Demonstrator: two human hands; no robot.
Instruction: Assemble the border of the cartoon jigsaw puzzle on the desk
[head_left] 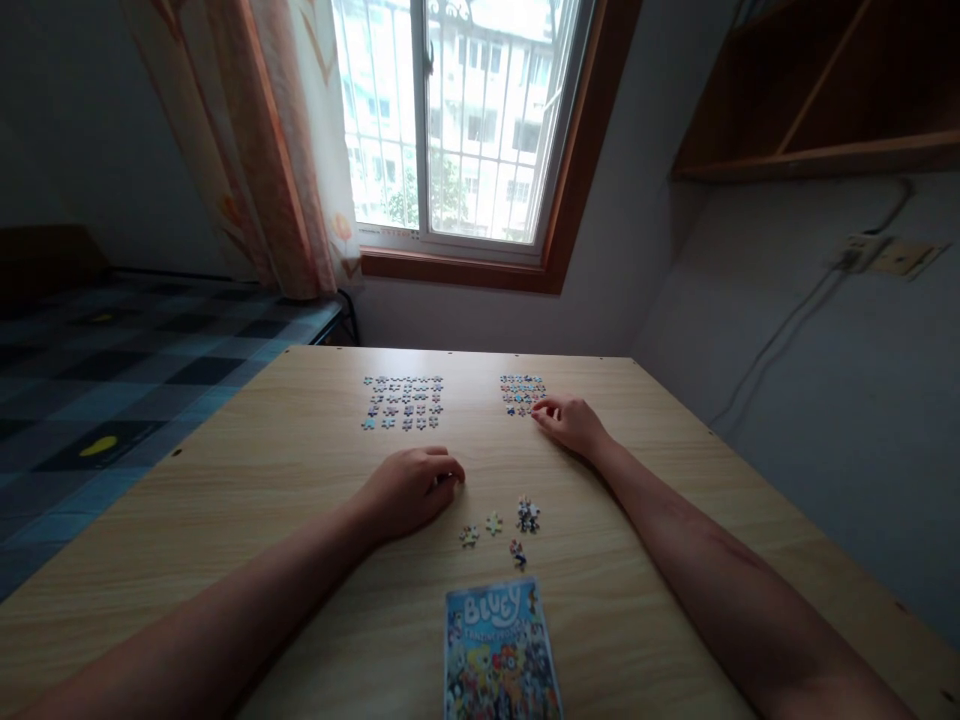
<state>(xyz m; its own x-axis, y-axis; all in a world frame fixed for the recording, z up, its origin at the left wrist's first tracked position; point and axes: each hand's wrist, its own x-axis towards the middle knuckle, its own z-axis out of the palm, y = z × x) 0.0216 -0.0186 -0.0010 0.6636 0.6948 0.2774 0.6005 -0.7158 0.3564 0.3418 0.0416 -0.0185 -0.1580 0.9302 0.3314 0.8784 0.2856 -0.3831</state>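
My right hand reaches to the near right corner of a block of puzzle pieces laid in rows. Its thumb and index finger are pinched at a puzzle piece, mostly covered by the fingertips. My left hand rests on the table with its fingers curled inward; whatever may be in them is hidden. Just right of and below it lie several loose puzzle pieces: a yellowish one, another, a small heap and a darker bit.
A wider block of spaced puzzle pieces lies at the far left of the wooden table. Close to me is a blue "Bluey" puzzle box. Beyond are a window, a curtain, a checked bed and a wall shelf.
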